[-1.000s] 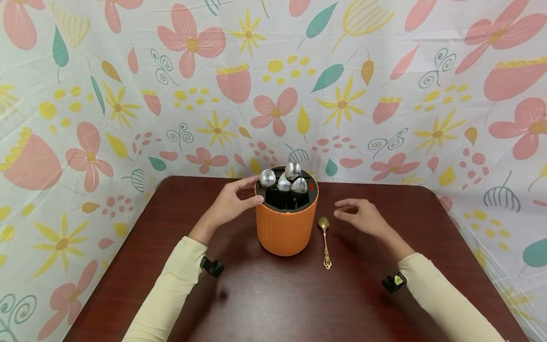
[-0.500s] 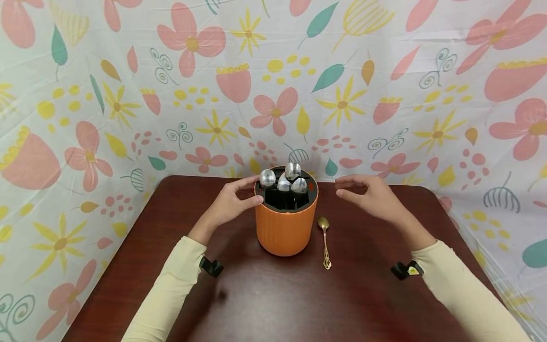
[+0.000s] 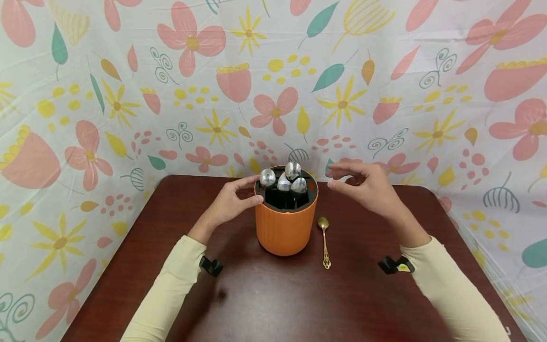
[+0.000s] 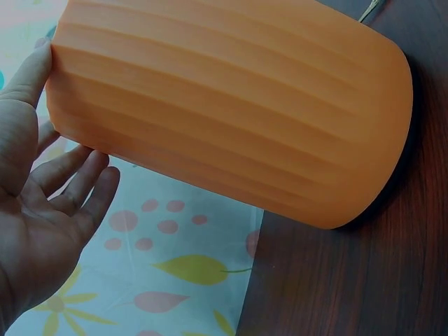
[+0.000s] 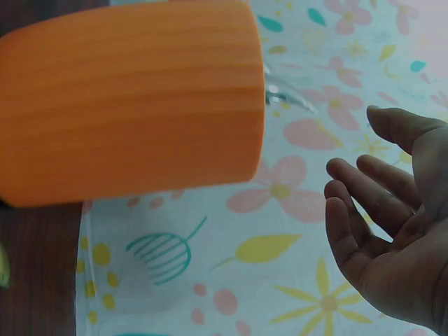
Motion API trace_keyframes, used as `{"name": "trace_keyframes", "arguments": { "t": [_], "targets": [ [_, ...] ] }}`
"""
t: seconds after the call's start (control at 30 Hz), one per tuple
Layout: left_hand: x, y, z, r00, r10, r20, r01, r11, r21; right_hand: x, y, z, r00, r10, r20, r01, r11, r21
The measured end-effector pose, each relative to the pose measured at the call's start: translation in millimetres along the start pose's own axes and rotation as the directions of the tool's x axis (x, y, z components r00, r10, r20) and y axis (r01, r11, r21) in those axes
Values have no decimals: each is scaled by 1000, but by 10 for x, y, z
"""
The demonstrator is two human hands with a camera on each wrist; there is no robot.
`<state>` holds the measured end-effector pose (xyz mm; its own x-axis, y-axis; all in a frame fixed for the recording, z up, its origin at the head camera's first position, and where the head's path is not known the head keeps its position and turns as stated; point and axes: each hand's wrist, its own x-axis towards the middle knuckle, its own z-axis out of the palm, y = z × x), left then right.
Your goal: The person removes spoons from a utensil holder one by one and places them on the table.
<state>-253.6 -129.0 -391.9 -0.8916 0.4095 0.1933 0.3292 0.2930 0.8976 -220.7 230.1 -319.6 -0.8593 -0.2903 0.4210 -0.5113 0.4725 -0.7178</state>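
An orange ribbed utensil holder (image 3: pixel 285 232) with a black divided top stands upright on the table. Several silver spoons (image 3: pixel 299 185) stick out of it, bowls up. My left hand (image 3: pixel 226 204) holds its rim from the left, thumb at the front and index finger toward the back. In the left wrist view, the other fingers lie loosely bent along the holder's side. To the right of the rim, my right hand (image 3: pixel 369 187) hovers in the air with nothing in it, thumb and fingers apart. A gold spoon (image 3: pixel 325 242) with an ornate handle lies on the table below it.
The dark red-brown wooden table (image 3: pixel 273 304) ends at a floral cloth (image 3: pixel 273 71) that hangs behind and at both sides. The holder stands near the table's back edge.
My right hand has risen from near the gold spoon, first up and right, then back left toward the holder's rim. My left hand, the holder and the spoons stay in place.
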Motion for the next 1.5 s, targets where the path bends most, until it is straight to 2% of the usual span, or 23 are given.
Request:
{"name": "trace_keyframes", "arguments": {
  "t": [0.27,0.63,1.03,1.37,1.5],
  "targets": [
    [5,-16,1,1000,22,-3,-22,1000,12,42,34,198,999,-39,-37,43,993,113],
    [1,-11,11,1000,26,-16,-25,999,23,21,76,445,1000,17,6,-18,971,240],
    [0,-10,0,1000,24,-13,-24,999,22,18,141,583,998,58,-3,-56,980,192],
    [3,-10,5,1000,13,-13,-13,1000,5,15,173,619,999,54,-2,-53,982,182],
    [1,-13,8,1000,9,-13,-9,1000,-1,23,183,631,999,34,-13,-32,989,148]
  ]
}}
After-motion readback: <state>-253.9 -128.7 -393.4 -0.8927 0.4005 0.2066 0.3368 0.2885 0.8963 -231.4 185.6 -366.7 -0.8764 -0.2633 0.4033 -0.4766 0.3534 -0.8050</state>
